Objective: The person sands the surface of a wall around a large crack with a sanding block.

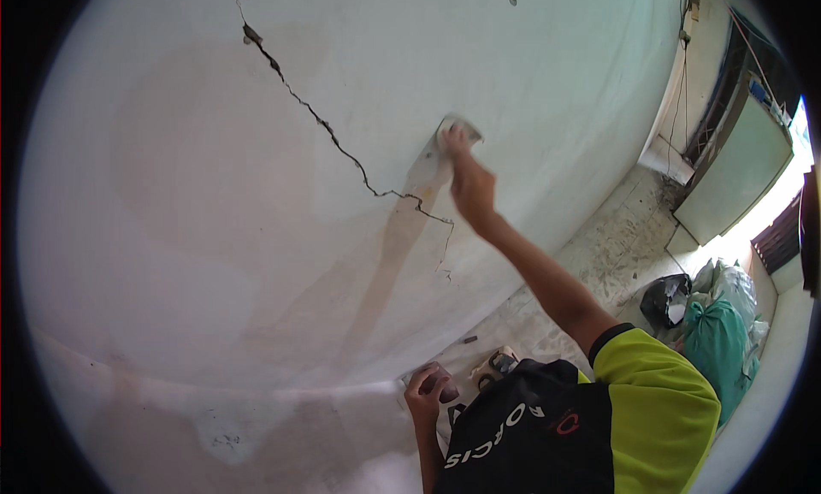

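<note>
Tool (pixel 469 130), pale and blurred, sits against the wall (pixel 188 152), well above its lower edge; I cannot tell its exact kind. My right hand (pixel 469 173) grasps it, arm stretched up, and the arm's shadow (pixel 389 237) slants down the wall to the left. Left of the tool, and apart from it, a jagged dark crack (pixel 331 137) runs from high on the wall down to the right, thinning toward the lower edge.

My left hand (pixel 423 393) is down near that lower edge, fingers curled around a reddish-brown object (pixel 445 386); I cannot tell whether it rests on anything. A small dark block (pixel 469 339) lies on the floor (pixel 611 224), close to the floor's edge along the wall. My dark shirt (pixel 547 434) and its lime sleeve (pixel 654 374) hide part of the floor.

Toward the floor's opposite edge, a black bag (pixel 665 300) sits beside a tied green bag (pixel 714 349) and a pale plastic bag (pixel 735 289). At the floor's far end, a pale panel (pixel 740 173) leans near a bright opening.
</note>
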Demonstrator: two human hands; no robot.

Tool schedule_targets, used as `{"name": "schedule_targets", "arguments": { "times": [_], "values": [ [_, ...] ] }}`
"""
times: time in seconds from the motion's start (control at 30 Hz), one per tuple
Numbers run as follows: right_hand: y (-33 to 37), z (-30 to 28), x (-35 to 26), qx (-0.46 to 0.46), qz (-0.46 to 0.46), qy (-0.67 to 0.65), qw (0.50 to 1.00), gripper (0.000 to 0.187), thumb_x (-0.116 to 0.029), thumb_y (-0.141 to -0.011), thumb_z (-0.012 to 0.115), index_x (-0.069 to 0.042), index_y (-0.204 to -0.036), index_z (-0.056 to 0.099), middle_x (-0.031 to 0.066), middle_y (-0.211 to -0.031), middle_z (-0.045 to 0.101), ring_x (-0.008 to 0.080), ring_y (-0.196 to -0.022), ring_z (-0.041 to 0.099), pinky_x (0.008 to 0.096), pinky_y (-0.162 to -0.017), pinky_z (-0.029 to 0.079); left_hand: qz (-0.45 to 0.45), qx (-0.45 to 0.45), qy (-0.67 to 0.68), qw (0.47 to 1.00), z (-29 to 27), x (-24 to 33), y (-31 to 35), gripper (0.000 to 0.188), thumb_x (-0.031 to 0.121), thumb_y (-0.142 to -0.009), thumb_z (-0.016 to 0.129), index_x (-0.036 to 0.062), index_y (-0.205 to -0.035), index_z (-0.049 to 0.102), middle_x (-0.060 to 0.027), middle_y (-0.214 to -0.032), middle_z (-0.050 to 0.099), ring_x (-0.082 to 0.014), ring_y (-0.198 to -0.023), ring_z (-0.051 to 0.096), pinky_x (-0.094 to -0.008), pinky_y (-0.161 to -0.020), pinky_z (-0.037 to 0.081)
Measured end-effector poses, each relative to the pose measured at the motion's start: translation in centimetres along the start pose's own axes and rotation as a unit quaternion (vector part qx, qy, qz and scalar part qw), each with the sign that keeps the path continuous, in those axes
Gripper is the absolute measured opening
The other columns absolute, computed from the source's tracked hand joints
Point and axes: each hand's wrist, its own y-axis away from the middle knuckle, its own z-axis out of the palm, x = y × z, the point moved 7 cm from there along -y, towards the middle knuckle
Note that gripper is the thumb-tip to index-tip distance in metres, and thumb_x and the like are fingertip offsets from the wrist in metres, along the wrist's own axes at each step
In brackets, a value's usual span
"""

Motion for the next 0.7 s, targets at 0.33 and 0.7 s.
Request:
{"name": "schedule_targets", "arguments": {
  "times": [0.33,0.7],
  "values": [
    [38.2,2.7,6.5,-0.638,0.006,-0.078,0.766,0.042,-0.001,-0.082,0.051,-0.013,-0.119,0.063,0.0128,-0.108,0.069,0.0314,-0.098,0.065,0.0467,-0.082,0.05,0.01,-0.046,-0.046,0.998,-0.3,0.6,0.2,0.01,-0.001,-0.072,0.076,0.003,-0.081,0.075,-0.0079,-0.092,0.066,-0.0158,-0.085,0.066,-0.0258,-0.069,0.052],
    [35.7,-5.6,4.0,-0.439,0.537,-0.438,0.572,0.023,-0.012,-0.097,0.055,-0.001,-0.117,0.059,0.0029,-0.105,0.066,0.0131,-0.089,0.061,0.033,-0.08,0.05,0.061,-0.026,-0.095,0.993,1.7,1.4,-1.6,0.034,0.009,-0.079,0.074,-0.001,-0.111,0.067,-0.0129,-0.116,0.062,-0.0255,-0.113,0.057,-0.0358,-0.099,0.044]
  ]
}}
